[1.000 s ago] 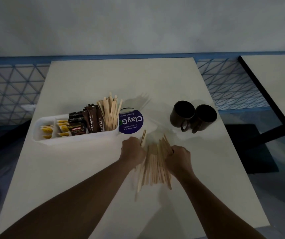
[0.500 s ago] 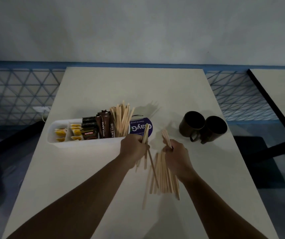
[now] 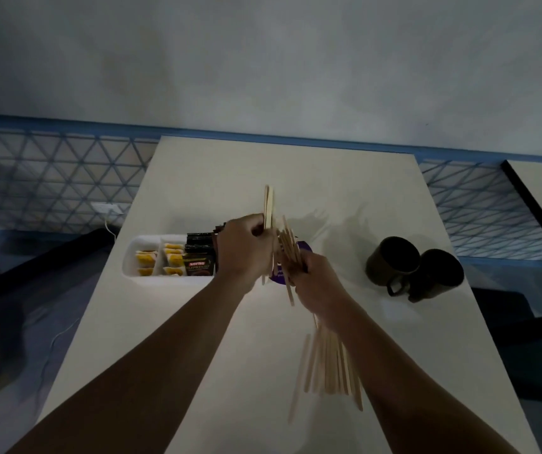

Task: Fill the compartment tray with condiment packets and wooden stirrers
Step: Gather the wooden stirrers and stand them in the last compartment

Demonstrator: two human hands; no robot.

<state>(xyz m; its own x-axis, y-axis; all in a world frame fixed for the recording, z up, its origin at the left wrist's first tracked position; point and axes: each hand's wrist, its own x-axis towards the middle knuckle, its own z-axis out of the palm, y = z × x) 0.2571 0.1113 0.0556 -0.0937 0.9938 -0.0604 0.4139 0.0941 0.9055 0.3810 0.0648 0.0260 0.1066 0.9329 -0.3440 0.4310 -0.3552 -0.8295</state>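
A white compartment tray [image 3: 132, 271] lies on the white table [image 3: 197, 178], with yellow packets [image 3: 173, 258] in its left sections and dark coffee sachets [image 3: 199, 262] further right. My left hand [image 3: 245, 253] grips a few wooden stirrers [image 3: 269, 204] upright above the tray's right end, which it hides. My right hand [image 3: 317, 280] holds a fan of stirrers [image 3: 287, 249] just right of it, over a purple round label [image 3: 278, 275]. A loose pile of stirrers [image 3: 327, 365] lies on the table beneath my right forearm.
Two dark mugs [image 3: 415, 268] stand together at the table's right side. A second table's edge [image 3: 538, 204] shows at far right. A blue mesh fence [image 3: 50, 178] runs behind, with a white cable [image 3: 109, 224] at left.
Both hands have lifted stirrers off the pile and moved up and away toward the tray's right end. The stirrers in my left hand now stand upright. The camera tilted, shifting the scene downward.
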